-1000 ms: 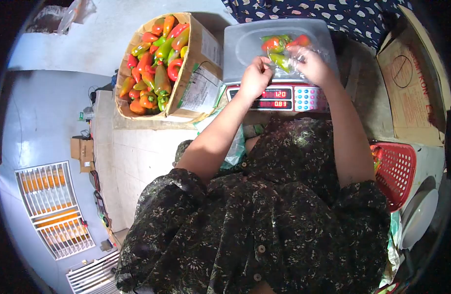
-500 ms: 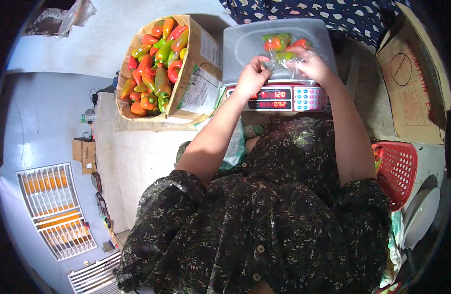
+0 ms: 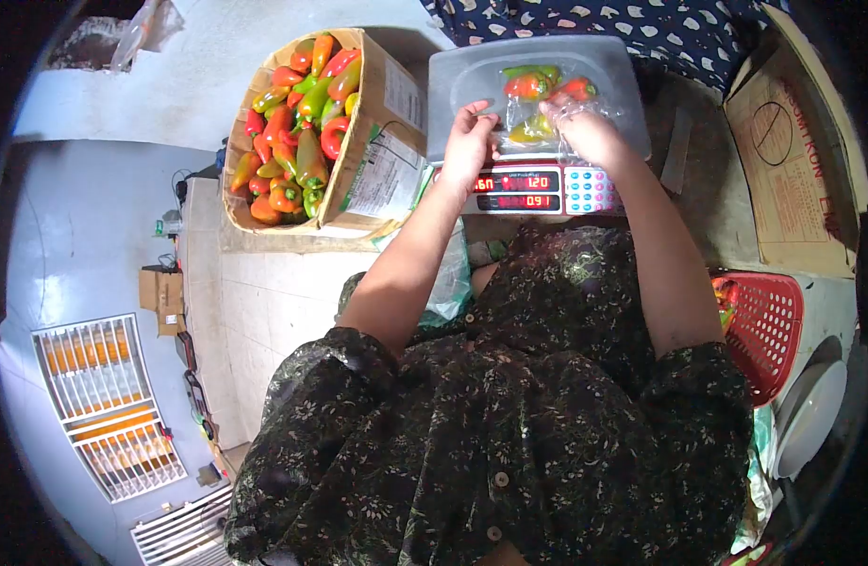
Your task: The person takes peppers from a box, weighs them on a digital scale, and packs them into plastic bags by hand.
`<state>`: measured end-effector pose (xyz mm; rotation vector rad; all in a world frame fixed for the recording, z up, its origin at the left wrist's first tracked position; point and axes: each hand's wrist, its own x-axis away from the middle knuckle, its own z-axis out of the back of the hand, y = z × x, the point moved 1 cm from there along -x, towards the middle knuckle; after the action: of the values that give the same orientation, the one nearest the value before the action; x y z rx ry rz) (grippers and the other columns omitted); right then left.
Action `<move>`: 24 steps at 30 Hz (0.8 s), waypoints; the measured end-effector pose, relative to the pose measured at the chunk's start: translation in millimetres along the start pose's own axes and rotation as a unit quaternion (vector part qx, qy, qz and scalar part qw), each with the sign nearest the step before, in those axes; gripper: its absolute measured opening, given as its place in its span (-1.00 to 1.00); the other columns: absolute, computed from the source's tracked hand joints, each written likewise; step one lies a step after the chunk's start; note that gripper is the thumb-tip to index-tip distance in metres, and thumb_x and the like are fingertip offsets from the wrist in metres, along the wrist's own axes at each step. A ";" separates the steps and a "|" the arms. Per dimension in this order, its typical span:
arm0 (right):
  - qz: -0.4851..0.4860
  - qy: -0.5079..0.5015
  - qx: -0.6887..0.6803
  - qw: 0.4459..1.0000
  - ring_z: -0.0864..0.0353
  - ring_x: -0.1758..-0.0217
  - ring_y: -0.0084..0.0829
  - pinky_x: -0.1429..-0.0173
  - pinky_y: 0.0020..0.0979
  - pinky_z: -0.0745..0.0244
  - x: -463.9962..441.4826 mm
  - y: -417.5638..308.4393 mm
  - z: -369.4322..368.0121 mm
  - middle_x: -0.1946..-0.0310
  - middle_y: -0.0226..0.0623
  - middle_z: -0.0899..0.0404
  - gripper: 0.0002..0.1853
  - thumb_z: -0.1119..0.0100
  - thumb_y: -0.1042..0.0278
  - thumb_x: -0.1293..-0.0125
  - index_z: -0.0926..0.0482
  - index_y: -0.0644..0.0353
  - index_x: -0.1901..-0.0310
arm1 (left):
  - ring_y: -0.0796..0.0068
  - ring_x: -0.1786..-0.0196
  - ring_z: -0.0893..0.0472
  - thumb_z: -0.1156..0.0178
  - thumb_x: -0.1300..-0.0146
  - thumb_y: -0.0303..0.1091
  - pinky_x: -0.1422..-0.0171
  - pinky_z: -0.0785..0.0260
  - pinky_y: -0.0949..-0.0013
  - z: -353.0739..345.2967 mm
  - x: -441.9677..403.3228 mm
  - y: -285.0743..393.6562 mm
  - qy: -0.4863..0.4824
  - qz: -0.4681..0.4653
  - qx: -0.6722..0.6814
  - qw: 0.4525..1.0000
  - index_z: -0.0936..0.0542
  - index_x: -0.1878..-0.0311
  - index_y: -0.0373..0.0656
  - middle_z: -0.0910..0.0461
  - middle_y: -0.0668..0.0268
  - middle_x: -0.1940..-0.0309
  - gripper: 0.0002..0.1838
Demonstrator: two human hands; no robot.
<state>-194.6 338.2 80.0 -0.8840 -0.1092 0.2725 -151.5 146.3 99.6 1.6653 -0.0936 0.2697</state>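
Several red and green peppers (image 3: 528,87) lie on the grey tray of a digital scale (image 3: 467,75), in and around a clear plastic bag (image 3: 594,118). My right hand (image 3: 590,134) is closed on the near right part of this bag. A yellow-green pepper (image 3: 531,128) shows through the film just left of those fingers. Over the tray's left front, my left hand (image 3: 470,146) is held with its fingers apart and nothing in it. Red digits glow on the scale's display (image 3: 519,191) below the hands.
To the left, a tilted cardboard box (image 3: 382,141) is full of red, orange and green peppers. A red plastic basket (image 3: 764,330) with some peppers sits at the right, below an open carton (image 3: 792,170). White round dishes (image 3: 811,420) stand near the basket.
My left hand has moved left, away from the bag, and its fingers have opened. The yellow-green pepper shows more fully and lies lower. The lower display reading went from 0.92 to 0.91.
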 end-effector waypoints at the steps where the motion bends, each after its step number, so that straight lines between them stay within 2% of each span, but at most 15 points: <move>1: -0.003 0.001 0.015 1.000 -0.51 -0.02 -0.27 -0.20 -0.34 -0.30 4.0 -10.8 6.2 0.06 -0.12 -0.57 -0.50 0.09 -0.07 -0.38 -0.47 0.19 -0.11 | 0.66 0.44 -0.43 -0.05 -0.25 -0.43 0.42 -0.32 0.54 -1.0 0.7 -1.4 0.003 -0.017 -0.026 1.000 -0.31 -0.11 -0.20 -0.46 0.35 0.31 -0.64; 4: -0.040 -0.073 0.095 0.992 -0.52 -0.02 -0.34 -0.16 -0.40 -0.33 -0.1 -17.4 12.5 0.04 -0.12 -0.57 -0.55 0.05 0.01 -0.38 -0.50 0.19 -0.09 | 0.67 0.40 -0.40 -0.17 -0.16 -0.46 0.32 -0.29 0.57 -1.6 -5.5 -15.5 0.014 -0.089 -0.088 0.992 -0.38 -0.02 -0.20 -0.42 0.42 0.35 -0.65; 7: -0.023 -0.147 -0.018 0.989 -0.54 0.04 -0.39 -0.10 -0.41 -0.37 -10.5 4.3 -4.0 0.12 -0.16 -0.61 -0.64 0.01 0.15 -0.37 -0.54 0.20 -0.05 | 0.66 0.38 -0.40 -0.22 -0.10 -0.48 0.28 -0.30 0.56 -1.2 -2.1 -17.6 0.011 -0.099 -0.090 0.991 -0.40 0.02 -0.20 -0.39 0.42 0.34 -0.64; 9: 0.065 -0.110 -0.139 0.982 -0.56 0.12 -0.42 -0.02 -0.41 -0.40 -7.5 14.0 -14.9 0.20 -0.20 -0.62 -0.72 -0.01 0.27 -0.35 -0.56 0.21 0.02 | 0.65 0.38 -0.41 -0.24 -0.08 -0.48 0.27 -0.31 0.54 1.4 -1.6 -16.6 0.003 -0.093 -0.087 0.992 -0.40 0.02 -0.21 -0.38 0.41 0.31 -0.63; 10: 0.109 -0.090 -0.198 0.970 -0.56 0.16 -0.44 0.01 -0.41 -0.41 -5.0 8.6 -13.5 0.23 -0.22 -0.62 -0.75 -0.03 0.32 -0.34 -0.58 0.22 0.05 | 0.64 0.37 -0.43 -0.24 -0.10 -0.47 0.28 -0.32 0.53 3.7 -3.5 -16.9 0.003 -0.110 -0.142 0.984 -0.39 0.01 -0.20 -0.40 0.40 0.29 -0.62; 13: 0.052 -0.085 -0.194 0.976 -0.59 0.20 -0.41 0.08 -0.38 -0.44 2.7 -5.0 -3.0 0.29 -0.25 -0.62 -0.79 -0.06 0.41 -0.30 -0.56 0.25 0.08 | 0.59 0.35 -0.46 -0.24 -0.12 -0.43 0.27 -0.35 0.47 4.0 -12.3 -11.3 0.005 -0.184 -0.283 0.941 -0.38 -0.01 -0.21 -0.42 0.35 0.23 -0.61; 15: 0.066 0.014 -0.025 0.997 -0.60 0.19 -0.38 0.09 -0.38 -0.46 5.5 -18.4 3.2 0.28 -0.23 -0.63 -0.75 -0.09 0.42 -0.27 -0.54 0.23 0.02 | 0.49 0.33 -0.47 -0.26 -0.09 -0.39 0.18 -0.38 0.40 -4.9 -16.7 5.5 0.010 -0.262 -0.346 0.901 -0.39 0.02 -0.26 -0.40 0.26 0.22 -0.60; 16: 0.072 0.064 0.060 0.994 -0.61 0.19 -0.37 0.09 -0.38 -0.47 5.9 -21.5 4.9 0.27 -0.22 -0.63 -0.72 -0.10 0.42 -0.26 -0.53 0.21 0.00 | 0.46 0.29 -0.49 -0.25 -0.10 -0.37 0.15 -0.38 0.38 -6.4 -22.6 8.7 0.017 -0.236 -0.313 0.920 -0.40 0.01 -0.27 -0.42 0.23 0.20 -0.60; 17: 0.069 0.109 -0.024 0.991 -0.63 0.20 -0.31 0.10 -0.36 -0.49 -3.0 -11.2 -5.2 0.29 -0.22 -0.63 -0.61 -0.16 0.35 -0.22 -0.48 0.11 -0.11 | 0.42 0.25 -0.50 -0.24 -0.12 -0.34 0.12 -0.39 0.36 -7.7 -30.5 11.9 0.024 -0.211 -0.280 0.936 -0.40 0.00 -0.28 -0.43 0.20 0.18 -0.59; 18: 0.077 0.139 -0.002 0.987 -0.63 0.21 -0.27 0.11 -0.31 -0.49 -7.1 1.7 -11.4 0.30 -0.20 -0.63 -0.60 -0.19 0.30 -0.18 -0.49 0.08 -0.08 | 0.38 0.22 -0.52 -0.24 -0.13 -0.32 0.09 -0.40 0.34 -9.5 -38.3 15.4 0.031 -0.185 -0.246 0.951 -0.40 0.00 -0.29 -0.45 0.17 0.16 -0.58; 19: 0.087 0.171 0.019 0.981 -0.62 0.23 -0.23 0.12 -0.27 -0.49 -7.4 0.2 -10.4 0.30 -0.19 -0.64 -0.59 -0.22 0.24 -0.14 -0.50 0.06 -0.06 | 0.33 0.11 -0.54 -0.21 -0.17 -0.27 -0.02 -0.39 0.36 -10.2 -45.4 18.7 0.034 -0.158 -0.262 0.951 -0.38 -0.10 -0.30 -0.47 0.12 0.10 -0.52; 20: 0.097 0.203 0.041 0.974 -0.62 0.25 -0.19 0.13 -0.22 -0.49 -5.4 -10.4 -5.2 0.30 -0.17 -0.64 -0.57 -0.25 0.19 -0.11 -0.51 0.04 -0.04 | 0.33 0.08 -0.54 -0.20 -0.18 -0.25 -0.05 -0.38 0.37 -11.0 -51.4 18.7 0.030 -0.157 -0.288 0.944 -0.36 -0.14 -0.31 -0.47 0.10 0.10 -0.49; 21: 0.064 0.151 0.071 0.984 -0.62 0.20 -0.19 0.12 -0.22 -0.49 -2.2 -18.5 1.1 0.30 -0.15 -0.64 -0.54 -0.20 0.04 -0.14 -0.52 0.06 -0.05 | 0.33 0.05 -0.54 -0.20 -0.18 -0.23 -0.08 -0.36 0.38 -11.5 -55.7 17.5 0.026 -0.155 -0.314 0.936 -0.35 -0.17 -0.32 -0.48 0.08 0.09 -0.46; 22: 0.058 0.153 0.116 0.980 -0.63 0.23 -0.19 0.15 -0.21 -0.50 -1.7 -23.8 0.3 0.32 -0.16 -0.64 -0.54 -0.19 0.01 -0.15 -0.51 0.05 -0.05 | 0.33 0.02 -0.54 -0.20 -0.19 -0.21 -0.11 -0.35 0.39 -11.9 -60.2 16.0 0.022 -0.154 -0.339 0.928 -0.33 -0.20 -0.32 -0.48 0.07 0.08 -0.43; 24: 0.042 0.157 0.204 0.965 -0.65 0.30 -0.18 0.22 -0.21 -0.51 -6.4 -29.9 -2.5 0.37 -0.19 -0.64 -0.52 -0.16 -0.05 -0.17 -0.51 0.03 -0.06 | 0.33 -0.05 -0.49 -0.24 -0.18 -0.19 -0.18 -0.31 0.35 -9.7 -67.0 11.2 -0.046 -0.104 -0.254 0.961 -0.23 -0.28 -0.34 -0.45 0.16 0.06 -0.31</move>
<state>-194.6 316.4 101.7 -0.5119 0.2727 0.2202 -220.0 148.0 95.8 1.1636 -0.0499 0.0032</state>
